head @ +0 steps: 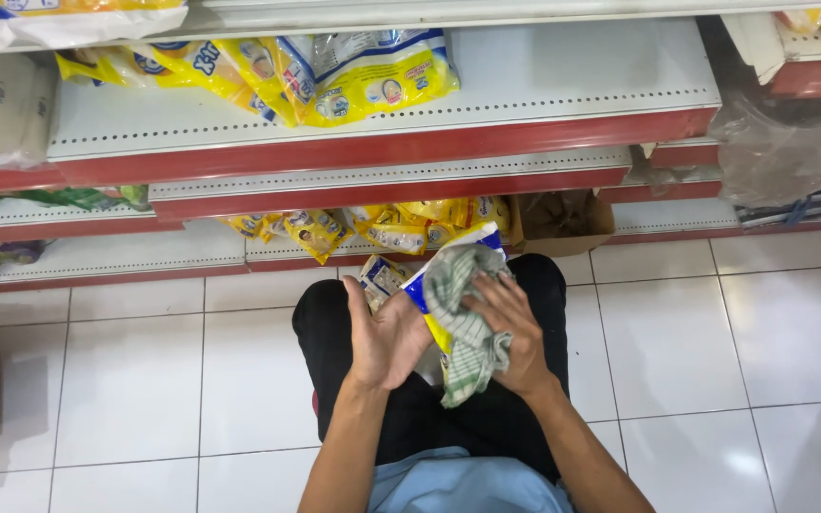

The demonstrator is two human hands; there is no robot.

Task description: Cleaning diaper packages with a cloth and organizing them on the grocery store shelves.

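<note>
My left hand (384,334) grips the left edge of a yellow, white and blue plastic packet (417,285) held above my lap. My right hand (508,331) presses a green-and-white checked cloth (460,313) against the packet's face. The cloth hangs down below my right palm. A second similar packet (382,275) lies just behind my left hand on my knees. I crouch in black trousers in front of store shelves.
White shelves with red edges (382,147) hold several yellow packets (334,71) on top and more on the lowest shelf (363,226). An open cardboard box (563,220) stands at lower right of the shelf. Clear plastic wrap (786,147) sits far right. White tiled floor (144,380) surrounds me.
</note>
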